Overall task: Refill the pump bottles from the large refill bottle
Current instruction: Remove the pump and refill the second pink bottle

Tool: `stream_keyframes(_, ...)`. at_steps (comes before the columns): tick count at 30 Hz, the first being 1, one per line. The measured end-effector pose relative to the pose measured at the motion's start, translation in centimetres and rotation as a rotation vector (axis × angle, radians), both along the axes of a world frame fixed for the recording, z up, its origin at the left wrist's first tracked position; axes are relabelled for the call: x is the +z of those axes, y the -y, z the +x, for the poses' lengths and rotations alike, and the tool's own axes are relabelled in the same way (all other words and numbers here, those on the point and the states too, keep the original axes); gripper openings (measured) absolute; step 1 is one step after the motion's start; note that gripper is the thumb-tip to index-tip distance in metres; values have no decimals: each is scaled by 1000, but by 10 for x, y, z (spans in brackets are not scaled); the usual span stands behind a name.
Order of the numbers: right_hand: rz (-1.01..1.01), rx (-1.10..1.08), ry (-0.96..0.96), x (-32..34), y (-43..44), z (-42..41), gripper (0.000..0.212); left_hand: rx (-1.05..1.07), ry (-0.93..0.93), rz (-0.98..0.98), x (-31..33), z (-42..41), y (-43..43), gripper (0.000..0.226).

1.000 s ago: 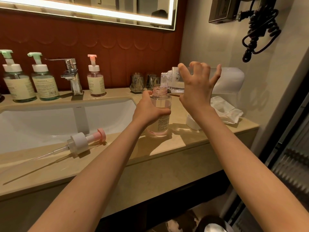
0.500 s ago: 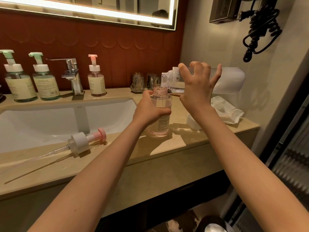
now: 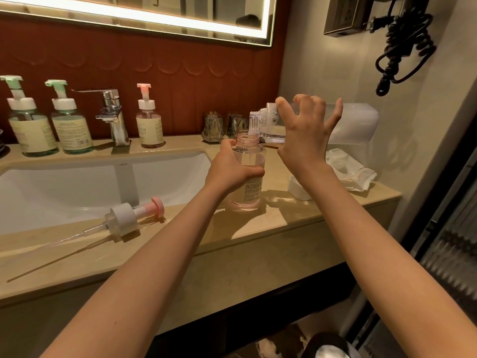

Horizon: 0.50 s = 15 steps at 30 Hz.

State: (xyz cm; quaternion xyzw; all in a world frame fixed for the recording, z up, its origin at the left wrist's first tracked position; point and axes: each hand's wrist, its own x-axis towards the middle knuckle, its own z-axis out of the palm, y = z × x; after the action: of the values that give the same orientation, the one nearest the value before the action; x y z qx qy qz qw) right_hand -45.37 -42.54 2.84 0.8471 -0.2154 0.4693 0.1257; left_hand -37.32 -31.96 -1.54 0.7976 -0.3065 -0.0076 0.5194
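Note:
An open clear pump bottle with a pinkish tint stands on the beige counter, right of the sink. My left hand grips its body. My right hand holds the large clear refill bottle tipped on its side, its neck over the open mouth. Clear liquid runs from the neck into the bottle; bubbles show inside the refill bottle's shoulder. The removed pump head, white with a pink nozzle and a long tube, lies on the counter's front edge.
Two green-capped pump bottles and a pink-capped pump bottle stand behind the sink, either side of the chrome tap. Two glasses stand at the back. A white cap and crumpled tissue lie at the right.
Nothing has visibly moved apart from a slight shift of the camera; both hands keep the same hold and the pour continues.

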Motion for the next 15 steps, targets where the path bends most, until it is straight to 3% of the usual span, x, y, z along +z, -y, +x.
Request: stream_keyframes(15, 4, 1, -13, 0, 0, 0, 66, -1, 12, 13, 0, 0, 0, 88)
